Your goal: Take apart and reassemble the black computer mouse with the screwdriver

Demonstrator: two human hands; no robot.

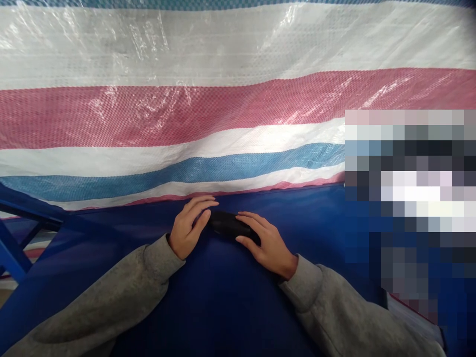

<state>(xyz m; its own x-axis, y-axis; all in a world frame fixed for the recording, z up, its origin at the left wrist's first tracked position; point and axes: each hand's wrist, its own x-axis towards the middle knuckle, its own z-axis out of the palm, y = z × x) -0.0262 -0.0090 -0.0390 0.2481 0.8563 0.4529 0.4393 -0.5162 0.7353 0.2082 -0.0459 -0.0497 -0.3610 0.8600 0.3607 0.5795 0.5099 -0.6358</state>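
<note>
A black, elongated, rounded object point(227, 224) lies on the blue surface point(223, 297) between my hands. What kind of thing it is, I cannot make out. My right hand point(268, 244) curves round its right end, thumb on the near side and fingers on the far side. Beside the other end is my left hand point(191, 225), its fingers stretched out together and its thumb apart from them. The left thumb tip is close to the object's end; whether it touches, I cannot tell. Grey sleeves cover both forearms.
Behind the blue surface hangs a striped plastic sheet point(167, 114) in white, red and blue, meeting its far edge. Blue frame bars point(15, 238) stand at the left. A pixelated patch point(412, 198) hides the right side.
</note>
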